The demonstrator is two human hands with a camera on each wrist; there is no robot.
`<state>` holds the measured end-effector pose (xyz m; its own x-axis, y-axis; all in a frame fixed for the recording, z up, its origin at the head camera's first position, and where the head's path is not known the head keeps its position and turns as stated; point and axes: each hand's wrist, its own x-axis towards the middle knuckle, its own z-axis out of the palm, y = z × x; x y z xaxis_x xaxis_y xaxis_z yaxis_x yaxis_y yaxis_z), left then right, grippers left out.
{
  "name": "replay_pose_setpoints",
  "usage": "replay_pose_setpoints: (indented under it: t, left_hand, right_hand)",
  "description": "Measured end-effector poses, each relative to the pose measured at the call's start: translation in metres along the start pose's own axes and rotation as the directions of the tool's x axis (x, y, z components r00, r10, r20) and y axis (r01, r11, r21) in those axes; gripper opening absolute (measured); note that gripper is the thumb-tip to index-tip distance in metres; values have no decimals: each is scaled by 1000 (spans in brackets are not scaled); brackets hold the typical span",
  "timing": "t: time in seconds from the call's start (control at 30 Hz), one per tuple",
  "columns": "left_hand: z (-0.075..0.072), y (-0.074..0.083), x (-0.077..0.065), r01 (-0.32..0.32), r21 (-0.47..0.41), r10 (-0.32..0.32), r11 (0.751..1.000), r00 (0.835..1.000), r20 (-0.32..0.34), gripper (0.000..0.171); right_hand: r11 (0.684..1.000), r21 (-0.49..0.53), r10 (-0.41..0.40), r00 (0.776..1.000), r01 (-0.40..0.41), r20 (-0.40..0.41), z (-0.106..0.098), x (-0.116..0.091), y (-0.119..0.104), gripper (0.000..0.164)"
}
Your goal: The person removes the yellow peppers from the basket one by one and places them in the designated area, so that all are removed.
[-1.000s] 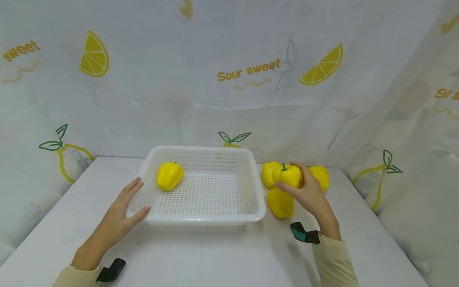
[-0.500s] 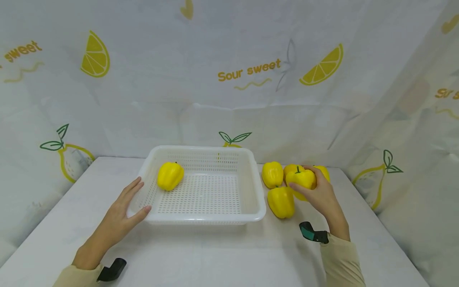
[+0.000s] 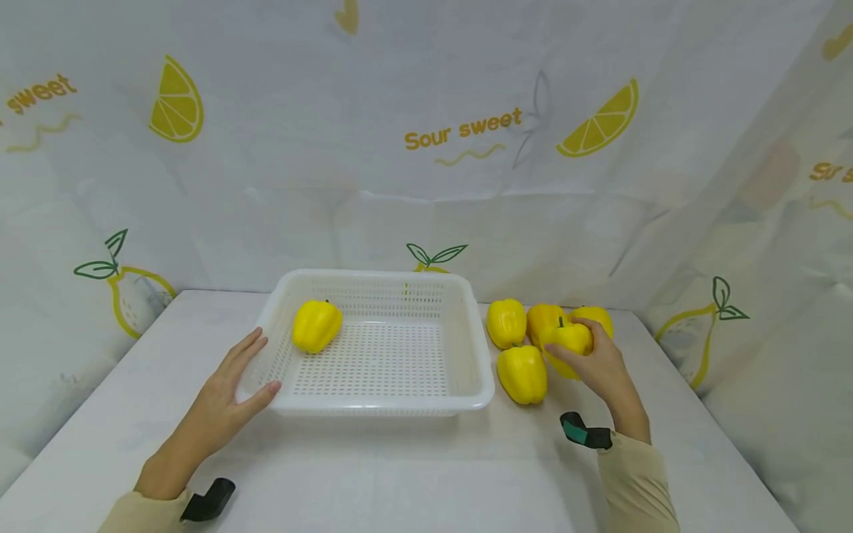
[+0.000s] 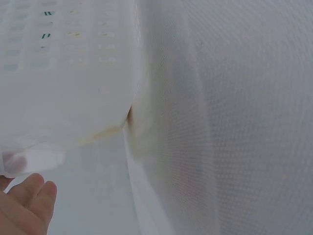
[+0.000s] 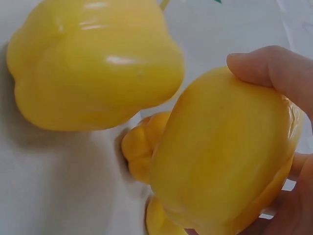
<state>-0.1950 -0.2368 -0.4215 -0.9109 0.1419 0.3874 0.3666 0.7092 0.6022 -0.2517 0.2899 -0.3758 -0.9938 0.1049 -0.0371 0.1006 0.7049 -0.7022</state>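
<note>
My right hand (image 3: 603,363) grips a yellow bell pepper (image 3: 571,342), its green stem up. In the right wrist view the thumb lies across the top of this pepper (image 5: 220,152) and the other fingers are partly hidden behind it. Several more yellow bell peppers crowd round it, among them a front one (image 3: 522,374) and a back-left one (image 3: 506,323). My left hand (image 3: 223,403) rests at the front left corner of a white plastic basket (image 3: 373,404), fingers nearly straight along its side and thumb at the front rim. One pepper (image 3: 316,326) lies inside the basket, on the left.
The white-covered table (image 3: 400,474) ends at a hanging white curtain (image 3: 300,163) printed with lemons, which also rises at both sides. The peppers stand just right of the basket's right wall. Each wrist carries a small black camera mount (image 3: 586,433).
My right hand has carried its pepper to the right and lowered it, uncovering the other peppers to the left. The left hand and the basket have hardly moved.
</note>
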Motion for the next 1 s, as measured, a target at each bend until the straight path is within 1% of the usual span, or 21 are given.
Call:
replay_pose_setpoints:
  t: [0.2, 0.37, 0.57, 0.67, 0.8, 1.0]
  left_hand:
    - [0, 1, 0, -4, -3, 4, 1000, 1000, -3, 72]
    - [0, 1, 0, 6, 5, -6, 1000, 1000, -1, 72]
    - [0, 2, 0, 15, 3, -15, 1000, 1000, 3, 72]
    - [0, 2, 0, 15, 4, -15, 1000, 1000, 3, 73]
    - [0, 2, 0, 15, 10, -15, 1000, 1000, 2, 72]
    - [0, 2, 1, 16, 6, -16, 1000, 1000, 4, 72]
  right_hand:
    - [1000, -5, 25, 999, -25, 20, 3, 5, 9, 96]
    - [999, -22, 41, 999, -40, 30, 3, 8, 15, 97]
    - [996, -37, 82, 994, -80, 67, 6, 12, 24, 98]
    - [996, -33, 90, 993, -87, 81, 8, 13, 27, 97]
    - [994, -34, 104, 990, -101, 93, 9, 14, 30, 97]
    - [987, -53, 154, 983, -150, 103, 10, 14, 30, 100]
